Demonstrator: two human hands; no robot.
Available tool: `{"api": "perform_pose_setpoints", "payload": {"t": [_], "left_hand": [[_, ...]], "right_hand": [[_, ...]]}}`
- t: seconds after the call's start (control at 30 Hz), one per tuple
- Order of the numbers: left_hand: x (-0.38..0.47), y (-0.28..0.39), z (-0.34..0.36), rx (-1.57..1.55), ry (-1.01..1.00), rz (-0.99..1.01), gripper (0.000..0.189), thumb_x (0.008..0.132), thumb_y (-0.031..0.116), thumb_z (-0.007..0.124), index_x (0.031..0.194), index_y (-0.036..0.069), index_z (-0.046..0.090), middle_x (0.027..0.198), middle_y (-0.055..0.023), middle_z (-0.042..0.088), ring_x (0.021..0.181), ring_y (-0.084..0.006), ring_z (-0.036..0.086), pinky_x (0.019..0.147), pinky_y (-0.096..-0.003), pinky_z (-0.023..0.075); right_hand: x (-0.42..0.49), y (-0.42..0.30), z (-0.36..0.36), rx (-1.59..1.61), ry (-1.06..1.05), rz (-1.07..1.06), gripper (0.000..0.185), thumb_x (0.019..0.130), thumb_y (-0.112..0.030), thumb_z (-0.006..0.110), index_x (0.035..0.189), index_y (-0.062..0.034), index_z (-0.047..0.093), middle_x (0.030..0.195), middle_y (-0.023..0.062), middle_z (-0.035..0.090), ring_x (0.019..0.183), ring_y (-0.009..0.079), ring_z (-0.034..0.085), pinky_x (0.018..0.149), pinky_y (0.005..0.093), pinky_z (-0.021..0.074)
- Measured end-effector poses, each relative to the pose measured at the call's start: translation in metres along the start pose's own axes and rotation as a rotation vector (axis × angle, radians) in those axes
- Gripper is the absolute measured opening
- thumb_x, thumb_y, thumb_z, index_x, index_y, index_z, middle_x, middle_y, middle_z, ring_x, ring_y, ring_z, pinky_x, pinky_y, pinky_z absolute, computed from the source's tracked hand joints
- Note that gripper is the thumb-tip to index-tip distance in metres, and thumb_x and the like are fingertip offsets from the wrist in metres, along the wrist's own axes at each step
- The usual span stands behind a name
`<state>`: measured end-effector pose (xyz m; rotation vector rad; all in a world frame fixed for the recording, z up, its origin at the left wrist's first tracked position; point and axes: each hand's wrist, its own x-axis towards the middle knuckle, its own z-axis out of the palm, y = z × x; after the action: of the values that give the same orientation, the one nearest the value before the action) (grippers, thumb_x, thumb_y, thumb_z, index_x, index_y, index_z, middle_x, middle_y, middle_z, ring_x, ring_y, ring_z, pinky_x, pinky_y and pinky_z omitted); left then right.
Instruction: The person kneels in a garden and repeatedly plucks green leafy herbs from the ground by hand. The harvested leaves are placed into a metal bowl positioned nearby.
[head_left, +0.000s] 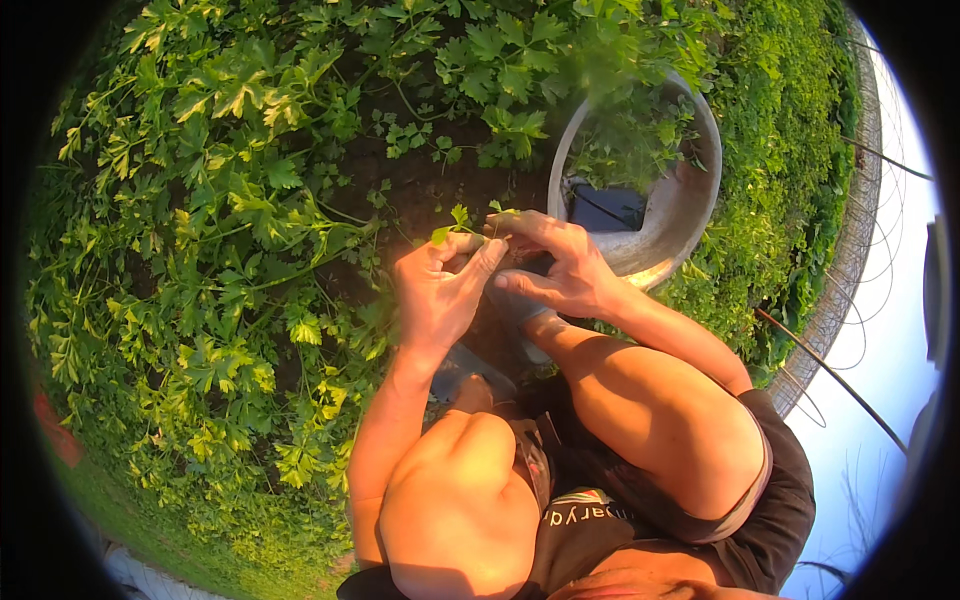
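My left hand (442, 285) pinches a small leafy green sprig (456, 223) between thumb and forefinger, above dark soil. Close beside it, fingertips nearly touching, my right hand (559, 259) has its thumb apart from the curled fingers. Thin stems and roots show between the two hands; whether the right fingers grip them, I cannot tell. Just beyond my right hand stands a round metal tub (709, 195). Cut or pulled greens (619, 154) lie in it, along with a dark flat rectangular thing (606, 208) at its near side.
Leafy plants like celery or parsley (247, 202) grow densely at the left and ahead. Lower greens (780, 150) stand right of the tub, bordered by a wire mesh fence (847, 240) with a thin rod (832, 379). My bent knees and shod feet are below my hands.
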<state>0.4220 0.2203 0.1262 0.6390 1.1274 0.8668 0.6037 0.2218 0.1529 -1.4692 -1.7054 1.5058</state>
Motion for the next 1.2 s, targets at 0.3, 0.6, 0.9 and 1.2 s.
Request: {"api": "perform_pose_setpoints", "payload": {"t": [0.3, 0.6, 0.9, 1.2], "left_hand": [[-0.005, 0.000, 0.003, 0.666, 0.066, 0.270, 0.020, 0.097, 0.016, 0.066, 0.091, -0.003, 0.070, 0.072, -0.0141, 0.066, 0.058, -0.0236, 0.058, 0.059, -0.0313, 0.0471], [0.002, -0.022, -0.008, 0.818, 0.129, 0.098, 0.018, 0.096, 0.021, 0.062, 0.107, 0.011, 0.071, 0.083, -0.0177, 0.072, 0.074, -0.0369, 0.070, 0.067, -0.0434, 0.0543], [0.072, -0.055, -0.016, 1.447, -0.348, 0.401, 0.022, 0.083, 0.013, 0.064, 0.103, 0.010, 0.070, 0.109, -0.0115, 0.068, 0.111, -0.0279, 0.062, 0.087, -0.0389, 0.0512], [0.194, -0.025, -0.017, 1.612, -0.761, 1.009, 0.015, 0.084, 0.014, 0.062, 0.092, 0.011, 0.075, 0.123, -0.0035, 0.065, 0.124, -0.0217, 0.056, 0.101, -0.0357, 0.0483]], "right_hand": [[-0.025, 0.018, -0.017, 0.035, 0.114, 0.158, 0.021, 0.091, 0.001, 0.067, 0.112, 0.0034, 0.067, 0.093, 0.0118, 0.073, 0.081, 0.0182, 0.072, 0.071, 0.0287, 0.0589], [-0.099, 0.049, -0.184, -0.523, 0.736, 0.586, 0.033, 0.103, -0.022, 0.057, 0.129, -0.0018, 0.063, 0.115, 0.0098, 0.071, 0.107, 0.0185, 0.066, 0.094, 0.0320, 0.0509], [-0.010, -0.014, -0.083, -0.466, 0.083, -0.133, 0.016, 0.087, -0.005, 0.069, 0.103, -0.0025, 0.070, 0.093, 0.0117, 0.071, 0.084, 0.0255, 0.069, 0.080, 0.0353, 0.0537], [0.071, -0.001, -0.074, -1.022, -0.410, -0.301, 0.023, 0.083, -0.028, 0.072, 0.095, -0.0081, 0.070, 0.098, 0.0056, 0.064, 0.108, 0.0262, 0.060, 0.118, 0.0507, 0.0324]]}}
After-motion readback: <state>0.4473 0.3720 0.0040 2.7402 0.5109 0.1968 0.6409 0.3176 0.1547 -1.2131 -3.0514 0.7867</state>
